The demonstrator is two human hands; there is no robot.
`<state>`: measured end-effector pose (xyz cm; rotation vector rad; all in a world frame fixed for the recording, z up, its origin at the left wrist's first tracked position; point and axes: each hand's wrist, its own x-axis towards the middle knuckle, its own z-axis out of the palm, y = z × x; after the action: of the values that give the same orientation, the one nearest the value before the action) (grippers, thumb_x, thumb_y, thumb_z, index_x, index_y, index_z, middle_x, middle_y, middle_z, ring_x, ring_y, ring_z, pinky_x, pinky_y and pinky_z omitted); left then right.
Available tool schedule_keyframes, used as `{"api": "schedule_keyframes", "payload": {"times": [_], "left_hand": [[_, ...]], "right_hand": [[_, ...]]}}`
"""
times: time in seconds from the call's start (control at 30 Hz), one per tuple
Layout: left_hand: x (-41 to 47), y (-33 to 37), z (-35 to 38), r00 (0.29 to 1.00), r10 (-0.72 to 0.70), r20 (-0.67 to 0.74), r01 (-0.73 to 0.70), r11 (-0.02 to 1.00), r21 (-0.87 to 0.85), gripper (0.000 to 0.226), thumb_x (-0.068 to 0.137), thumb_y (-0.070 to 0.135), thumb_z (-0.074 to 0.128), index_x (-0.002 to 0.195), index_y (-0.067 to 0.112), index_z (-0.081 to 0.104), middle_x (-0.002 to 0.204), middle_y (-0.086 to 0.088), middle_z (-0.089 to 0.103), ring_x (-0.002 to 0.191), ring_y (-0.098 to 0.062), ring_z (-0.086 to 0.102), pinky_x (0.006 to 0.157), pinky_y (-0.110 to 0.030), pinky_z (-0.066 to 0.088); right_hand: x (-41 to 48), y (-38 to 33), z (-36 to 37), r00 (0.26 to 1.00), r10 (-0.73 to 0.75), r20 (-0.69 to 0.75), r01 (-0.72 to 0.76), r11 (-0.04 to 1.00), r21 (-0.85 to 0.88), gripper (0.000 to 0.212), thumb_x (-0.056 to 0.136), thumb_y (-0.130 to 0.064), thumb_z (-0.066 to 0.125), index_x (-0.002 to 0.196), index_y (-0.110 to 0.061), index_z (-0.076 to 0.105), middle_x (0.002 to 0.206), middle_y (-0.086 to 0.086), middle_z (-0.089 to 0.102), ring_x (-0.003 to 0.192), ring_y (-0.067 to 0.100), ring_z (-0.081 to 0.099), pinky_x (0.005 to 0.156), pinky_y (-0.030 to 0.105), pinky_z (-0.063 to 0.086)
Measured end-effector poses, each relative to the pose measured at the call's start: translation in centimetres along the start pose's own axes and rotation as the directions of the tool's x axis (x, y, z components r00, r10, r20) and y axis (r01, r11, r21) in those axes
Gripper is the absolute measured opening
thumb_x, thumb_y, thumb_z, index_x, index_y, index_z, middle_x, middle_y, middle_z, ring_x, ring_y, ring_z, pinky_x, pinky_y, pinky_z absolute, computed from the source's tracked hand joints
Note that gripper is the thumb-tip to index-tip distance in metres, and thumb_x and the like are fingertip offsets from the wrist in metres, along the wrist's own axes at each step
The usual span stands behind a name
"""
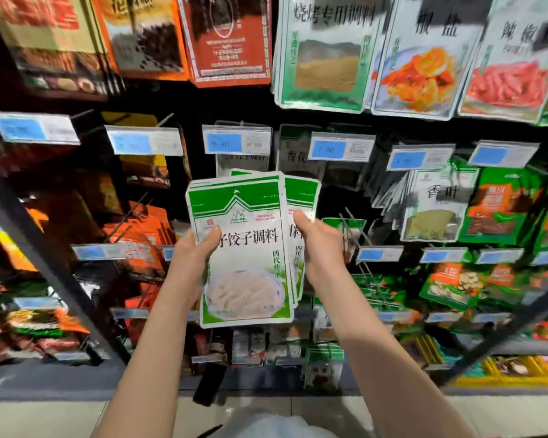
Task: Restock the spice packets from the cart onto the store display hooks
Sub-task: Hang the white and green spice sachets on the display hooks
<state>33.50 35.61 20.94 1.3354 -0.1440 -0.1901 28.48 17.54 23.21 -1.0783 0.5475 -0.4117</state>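
Pale blurred shape [266, 425] sits at bottom edge, nearest the viewer; can't tell what it is. Above it, two bare forearms reach up toward a dark display wall [190, 99]. At centre-left, left hand [192, 260] grips the front spice packets [244, 248], green-and-white pouches, thumb across the face. More of the same fan out behind to the right, pinched at their edge by right hand [321, 248]. Stack is mid-air below price tags [236, 143], not yet hung. Wire hooks [350, 227] show just right of that hand. Pkts look light, thin, floppy & glossy, so prob. slippery stacked; best held near top edge, stack squared up.
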Motion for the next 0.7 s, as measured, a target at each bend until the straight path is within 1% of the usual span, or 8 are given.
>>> {"api": "schedule_keyframes", "payload": {"times": [0.07, 0.17, 0.27, 0.33, 0.4, 0.5, 0.6, 0.7], "left_hand": [[-0.1, 0.3, -0.5, 1.000, 0.014, 0.005, -0.014, 1.000, 0.012, 0.017, 0.097, 0.017, 0.054, 0.112, 0.021, 0.063, 0.108, -0.002, 0.072, 0.100, -0.024, 0.068, 0.083, -0.041, 0.053], [-0.1, 0.5, -1.0, 1.000, 0.018, 0.009, -0.019, 1.000, 0.025, 0.019, 0.098, 0.018, 0.054, 0.114, 0.022, 0.063, 0.112, -0.002, 0.071, 0.102, -0.024, 0.068, 0.084, -0.042, 0.053], [0.0, 0.4, -1.7, 0.999, 0.008, -0.052, -0.007, 1.000, 0.019, 0.021, 0.097, 0.020, 0.055, 0.116, 0.022, 0.062, 0.115, -0.003, 0.070, 0.106, -0.027, 0.066, 0.089, -0.047, 0.052], [-0.2, 0.4, -2.5, 0.995, 0.017, -0.098, -0.017, 1.000, 0.003, 0.021, 0.098, 0.018, 0.054, 0.115, 0.023, 0.063, 0.115, -0.002, 0.070, 0.108, -0.027, 0.065, 0.090, -0.046, 0.051], [-0.2, 0.5, -3.4, 0.993, 0.024, -0.114, -0.023, 1.000, 0.010, 0.023, 0.097, 0.018, 0.054, 0.119, 0.021, 0.061, 0.118, -0.003, 0.069, 0.110, -0.026, 0.064, 0.093, -0.047, 0.050], [-0.2, 0.6, -4.3, 0.991, 0.025, -0.130, -0.020, 0.999, 0.040, 0.021, 0.097, 0.015, 0.054, 0.117, 0.018, 0.060, 0.115, -0.004, 0.069, 0.100, -0.021, 0.067, 0.084, -0.039, 0.054], [-0.2, 1.2, -4.6, 0.991, 0.041, -0.126, -0.034, 0.998, 0.058, 0.024, 0.098, 0.015, 0.052, 0.121, 0.014, 0.060, 0.113, -0.003, 0.070, 0.098, -0.019, 0.069, 0.074, -0.030, 0.056], [-0.1, 1.7, -4.9, 0.990, 0.046, -0.137, -0.038, 0.997, 0.064, 0.023, 0.098, 0.016, 0.053, 0.120, 0.015, 0.061, 0.113, -0.002, 0.070, 0.100, -0.019, 0.069, 0.077, -0.031, 0.057]], "right_hand": [[0.2, 0.4, 0.6, 1.000, 0.007, -0.022, -0.007, 1.000, 0.005, 0.065, 0.078, -0.030, 0.078, 0.130, -0.002, 0.051, 0.130, 0.007, 0.058, 0.118, 0.025, 0.056, 0.107, 0.045, 0.040], [0.0, 0.5, 1.4, 0.999, 0.016, -0.027, -0.017, 0.999, -0.040, 0.068, 0.070, -0.038, 0.079, 0.123, -0.002, 0.057, 0.127, 0.008, 0.061, 0.114, 0.027, 0.059, 0.105, 0.048, 0.043], [0.4, 0.0, 1.8, 0.998, -0.037, -0.054, 0.030, 0.991, -0.129, 0.033, 0.084, -0.023, 0.071, 0.107, -0.002, 0.063, 0.111, 0.006, 0.067, 0.104, 0.023, 0.062, 0.099, 0.040, 0.046], [1.0, -0.8, 2.3, 0.994, -0.111, -0.010, 0.107, 0.973, -0.203, 0.005, 0.087, -0.012, 0.065, 0.086, -0.008, 0.066, 0.091, 0.006, 0.068, 0.088, 0.021, 0.062, 0.081, 0.033, 0.050], [1.7, -1.2, 3.1, 0.987, -0.158, 0.037, 0.163, 0.949, -0.270, 0.021, 0.081, -0.008, 0.063, 0.065, -0.013, 0.051, 0.072, 0.010, 0.054, 0.071, 0.020, 0.049, 0.064, 0.031, 0.038], [2.3, -1.3, 4.7, 0.977, -0.191, 0.092, 0.210, 0.933, -0.292, 0.031, 0.081, -0.010, 0.060, 0.064, -0.017, 0.036, 0.067, 0.008, 0.033, 0.066, 0.019, 0.030, 0.065, 0.034, 0.023], [2.8, -1.2, 5.8, 0.966, -0.231, 0.118, 0.255, 0.924, -0.285, 0.034, 0.090, -0.021, 0.059, 0.067, -0.015, 0.035, 0.068, 0.008, 0.031, 0.066, 0.018, 0.028, 0.064, 0.032, 0.020], [3.3, -1.2, 6.4, 0.959, -0.268, 0.090, 0.282, 0.922, -0.264, 0.042, 0.093, -0.018, 0.057, 0.063, -0.018, 0.028, 0.063, 0.004, 0.026, 0.058, 0.013, 0.024, 0.058, 0.030, 0.018]]}}
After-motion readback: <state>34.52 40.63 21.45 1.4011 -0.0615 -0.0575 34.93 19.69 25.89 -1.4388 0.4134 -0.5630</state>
